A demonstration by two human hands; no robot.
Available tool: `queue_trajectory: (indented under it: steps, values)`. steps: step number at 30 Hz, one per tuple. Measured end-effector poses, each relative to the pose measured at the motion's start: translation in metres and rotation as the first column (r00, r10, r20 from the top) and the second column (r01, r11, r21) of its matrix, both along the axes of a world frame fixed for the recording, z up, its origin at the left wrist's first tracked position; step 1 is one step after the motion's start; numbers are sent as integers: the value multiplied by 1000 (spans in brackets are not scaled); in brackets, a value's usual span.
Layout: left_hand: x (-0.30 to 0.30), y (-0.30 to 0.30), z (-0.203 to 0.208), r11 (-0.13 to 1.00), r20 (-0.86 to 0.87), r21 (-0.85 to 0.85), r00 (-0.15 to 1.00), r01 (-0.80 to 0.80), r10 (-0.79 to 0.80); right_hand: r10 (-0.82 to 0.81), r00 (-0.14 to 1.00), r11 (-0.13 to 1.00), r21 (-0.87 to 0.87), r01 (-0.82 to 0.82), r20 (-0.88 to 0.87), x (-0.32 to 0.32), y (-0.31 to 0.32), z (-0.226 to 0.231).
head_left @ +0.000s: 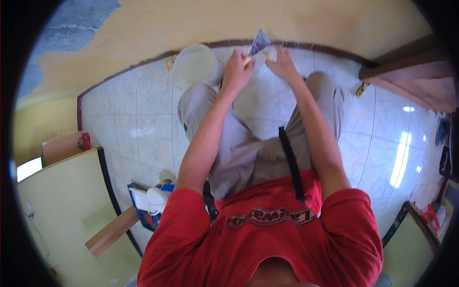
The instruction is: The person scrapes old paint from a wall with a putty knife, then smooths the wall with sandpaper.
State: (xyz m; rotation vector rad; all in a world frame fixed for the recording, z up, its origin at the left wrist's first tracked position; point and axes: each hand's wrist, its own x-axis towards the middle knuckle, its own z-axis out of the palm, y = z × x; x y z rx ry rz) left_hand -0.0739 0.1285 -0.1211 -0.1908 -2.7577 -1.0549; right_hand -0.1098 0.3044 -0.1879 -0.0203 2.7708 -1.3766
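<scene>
My left hand is closed around the light handle of a putty knife. Its wide, smeared metal blade points up and away from me, close to the brown skirting at the foot of the wall. Just right of the blade is my right hand, thumb and fingers apart, with nothing seen in it. A round whitish bucket stands on the floor left of my left hand, beside my knee; its contents cannot be made out clearly.
Brown wooden furniture juts in at the right, with a small yellow-and-black tool on the tiles by it. Behind me on the left are a wooden plank, a blue-and-white box and a pale panel. Grey patches break the wall's paint.
</scene>
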Motion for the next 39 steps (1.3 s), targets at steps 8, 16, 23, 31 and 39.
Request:
queue_trajectory:
  steps: [8, 16, 23, 31, 39]
  values:
    - [17, -24, -20, 948, 210, 215, 937, 235, -280, 306, 850, 794, -608, 22, 429, 27, -40, 11]
    - [17, -57, -46, 912, 681, -94, 694, 400, -234, 103, 887, 986, -161, -32, 450, 35, -2, 26]
    - [-8, -56, -71, 891, 604, -24, 716, 454, -348, 317, 944, 944, 121, -306, -88, -6, 33, 201]
    - [-9, -39, -63, 925, 732, 49, 616, 376, -290, 449, 814, 866, 404, -294, -369, -35, 35, 436]
    - [1, -28, -74, 827, 672, -25, 622, 562, -402, 460, 811, 606, 795, 12, -362, -54, -15, 484]
